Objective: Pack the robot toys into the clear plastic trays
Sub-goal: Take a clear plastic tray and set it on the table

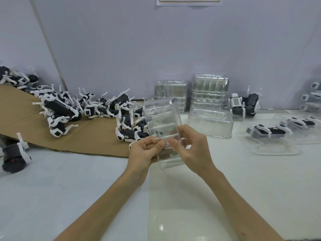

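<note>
- Two hands on one clear tray [161, 115], held up off the table in front of me; left hand [145, 152] has fingers curled in, thumb pinching the tray's near-left edge; right hand [192, 148] pinches the near-right side, thumb in front, fingers behind; narrow grip on both, holding only the tray
- Held tray is ribbed and see-thru, tilted w/ its far end higher
- Surface: white table [60, 185]; brown cardboard sheet [93, 136] lies on its left part; flat clear sheet [175, 206] lies below my forearms; pale wall [139, 46] close behind, w/ a paper [189, 1] stuck up top
- Robot toys [97, 108], black & white, heaped loose on the cardboard just left of the held tray; lone toy [14, 155] at far left edge, blurred; standing toys [243, 105], a pair, near the wall at right
- Containers: tray stacks [210, 91], two, upright against the wall; upturned tray [211, 122] on the table just in front of them; packed trays [278, 150] lie flat at right, a black & white toy in each of the two I can make out
</note>
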A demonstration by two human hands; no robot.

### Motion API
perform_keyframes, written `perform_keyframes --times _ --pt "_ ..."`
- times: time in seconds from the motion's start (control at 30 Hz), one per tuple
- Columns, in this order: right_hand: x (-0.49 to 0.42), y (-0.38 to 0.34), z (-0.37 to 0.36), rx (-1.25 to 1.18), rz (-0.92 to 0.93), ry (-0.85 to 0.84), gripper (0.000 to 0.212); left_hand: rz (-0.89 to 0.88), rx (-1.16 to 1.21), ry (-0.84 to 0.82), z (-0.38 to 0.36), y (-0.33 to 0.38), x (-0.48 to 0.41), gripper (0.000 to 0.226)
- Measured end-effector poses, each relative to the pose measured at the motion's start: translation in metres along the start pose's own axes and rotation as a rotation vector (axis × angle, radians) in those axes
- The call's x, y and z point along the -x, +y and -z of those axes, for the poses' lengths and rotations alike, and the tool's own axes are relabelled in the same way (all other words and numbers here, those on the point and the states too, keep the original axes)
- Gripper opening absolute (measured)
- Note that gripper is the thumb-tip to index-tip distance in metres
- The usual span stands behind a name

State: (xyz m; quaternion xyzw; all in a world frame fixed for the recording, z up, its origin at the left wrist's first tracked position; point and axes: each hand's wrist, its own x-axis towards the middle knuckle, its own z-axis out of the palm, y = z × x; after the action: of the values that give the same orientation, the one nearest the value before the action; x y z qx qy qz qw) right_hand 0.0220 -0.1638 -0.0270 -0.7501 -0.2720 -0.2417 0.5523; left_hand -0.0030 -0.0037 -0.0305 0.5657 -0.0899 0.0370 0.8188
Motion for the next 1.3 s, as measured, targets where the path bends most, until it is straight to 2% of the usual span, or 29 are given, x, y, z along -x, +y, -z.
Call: perform_keyframes --times 0.2,0.7,0.9,1.07,1.13,1.23,1.3 --pt "-0.0031 -0.0027 0.0064 -0.14 -0.055 0.04 0.014 0.088 0.159 -0.138 -0.0023 0.0053 0.0022 0.031" --pt "-0.0039 -0.0044 0.0084 -0.231 -0.074 0.049 0.014 0.218 0.32 -0.296 0.0013 0.0057 0.002 0.039" --pt "-0.0031 -0.0047 0.0083 -0.232 -0.101 0.05 0.015 0.172 0.29 -0.253 0.0013 0.0022 0.0004 0.037" --pt "-0.0011 -0.0059 0.0074 -0.215 -0.094 0.048 0.014 -0.014 0.053 -0.083 0.0018 -0.0005 -0.0022 0.022" --pt "-0.0015 -0.0054 0.0074 -0.207 -0.091 0.045 0.013 -0.073 -0.021 -0.073 0.0028 -0.0005 -0.0024 0.025" --pt "-0.0024 -0.0041 0.0074 -0.218 -0.088 0.044 0.013 -0.075 -0.048 -0.076 0.0035 0.0018 -0.0008 0.031" --pt "-0.0029 -0.0038 0.0077 -0.231 -0.085 0.039 0.012 -0.07 -0.038 -0.119 0.0045 0.0026 -0.0006 0.027"
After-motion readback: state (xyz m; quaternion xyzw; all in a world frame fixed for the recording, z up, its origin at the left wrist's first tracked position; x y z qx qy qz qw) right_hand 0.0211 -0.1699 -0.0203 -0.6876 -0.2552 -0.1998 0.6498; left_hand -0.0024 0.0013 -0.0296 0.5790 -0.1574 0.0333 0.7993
